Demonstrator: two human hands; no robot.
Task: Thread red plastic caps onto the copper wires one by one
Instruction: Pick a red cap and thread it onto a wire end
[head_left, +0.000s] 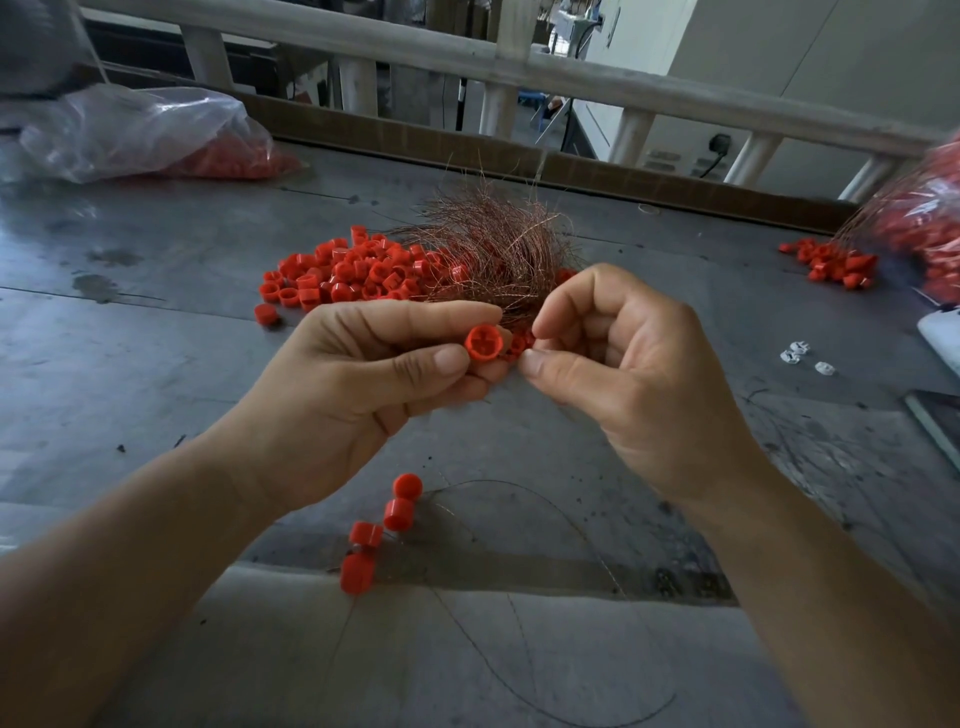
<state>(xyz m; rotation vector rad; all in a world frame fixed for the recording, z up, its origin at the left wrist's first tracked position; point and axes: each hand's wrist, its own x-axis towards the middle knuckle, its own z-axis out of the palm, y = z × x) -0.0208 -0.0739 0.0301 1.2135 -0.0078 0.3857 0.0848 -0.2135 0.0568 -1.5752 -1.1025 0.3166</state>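
Cap: light, rigid, slippery; left hand fingers pinch its sides.
Right hand: fingers pinched narrow beside it; what they hold is unclear.

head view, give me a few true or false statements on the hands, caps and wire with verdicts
The left hand pinches a red cap: true.
The clear plastic bag holds blue parts: false, its contents are red.
The copper wire bundle sits beyond the hands, beside a pile of loose caps: true.
The right hand lies flat and open: false, it is raised with fingertips drawn together by the held cap.
A row of red caps lies nearer the person than the hands: true.
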